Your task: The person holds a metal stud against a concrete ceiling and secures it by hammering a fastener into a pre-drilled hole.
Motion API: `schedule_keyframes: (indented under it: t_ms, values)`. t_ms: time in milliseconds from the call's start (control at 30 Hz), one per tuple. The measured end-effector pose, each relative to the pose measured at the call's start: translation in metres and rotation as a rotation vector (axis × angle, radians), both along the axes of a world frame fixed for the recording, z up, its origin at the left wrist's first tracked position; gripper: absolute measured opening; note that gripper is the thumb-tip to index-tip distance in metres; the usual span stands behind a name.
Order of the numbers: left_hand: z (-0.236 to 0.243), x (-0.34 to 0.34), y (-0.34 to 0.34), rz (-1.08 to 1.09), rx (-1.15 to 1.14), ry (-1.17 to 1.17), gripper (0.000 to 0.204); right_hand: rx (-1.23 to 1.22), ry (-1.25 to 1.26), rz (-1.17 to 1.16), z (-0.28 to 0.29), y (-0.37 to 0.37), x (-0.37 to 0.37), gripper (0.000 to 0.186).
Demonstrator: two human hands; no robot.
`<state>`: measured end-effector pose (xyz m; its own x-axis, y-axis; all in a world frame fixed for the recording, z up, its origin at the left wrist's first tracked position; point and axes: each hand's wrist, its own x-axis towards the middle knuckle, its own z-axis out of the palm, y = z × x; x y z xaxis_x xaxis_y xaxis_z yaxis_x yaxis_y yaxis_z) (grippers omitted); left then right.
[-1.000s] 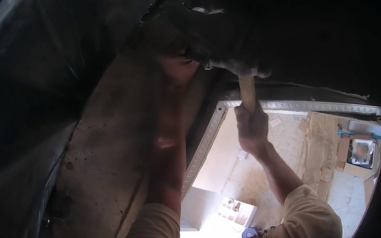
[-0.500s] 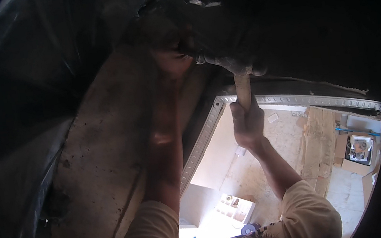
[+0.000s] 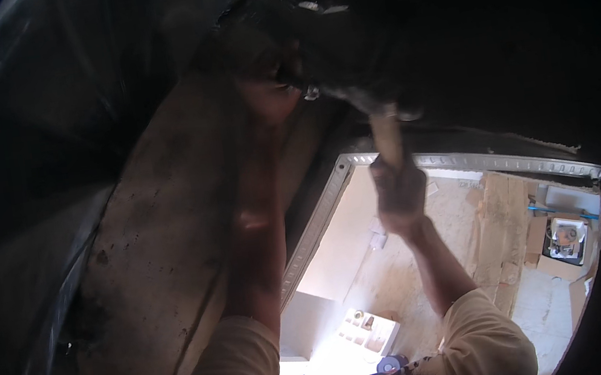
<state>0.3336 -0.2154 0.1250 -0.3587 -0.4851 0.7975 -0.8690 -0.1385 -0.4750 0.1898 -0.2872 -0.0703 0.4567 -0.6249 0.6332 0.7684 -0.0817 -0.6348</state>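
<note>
My right hand [image 3: 401, 193] is wrapped round the pale wooden handle of a hammer [image 3: 387, 136], held upright. The hammer's dark head is at the top of the handle, blurred and partly lost in shadow. In the dark to the left, my left hand [image 3: 272, 98] is raised and its fingers are curled closed. A small shiny metal end [image 3: 311, 93] shows beside those fingers, pointing toward the hammer's head. What my left hand grips is too dark to make out.
A perforated metal strip [image 3: 456, 158] edges a bright opening. Through it show a white compartment tray [image 3: 371, 332], a dark roll [image 3: 392, 363] and a cardboard box [image 3: 547, 246] with a device inside. A stained concrete face [image 3: 148, 238] runs along the left, beside dark, glossy sheeting [image 3: 65, 302].
My right hand and the hammer have shifted slightly right, and the hand sits a little lower, blurred by motion. My left hand stays in nearly the same place.
</note>
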Motion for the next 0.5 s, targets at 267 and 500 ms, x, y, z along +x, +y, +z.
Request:
schedule_keyframes:
  t_ms: [267,500]
  values:
    - [0.001,-0.009,-0.007,0.044,0.012,0.065,0.008,0.445,-0.659,0.370,-0.038,0.016,0.013,0.025]
    - [0.002,-0.002,0.004,0.071,0.008,0.000,0.016,0.036,-0.030,0.062,-0.001,-0.004,-0.009,0.038]
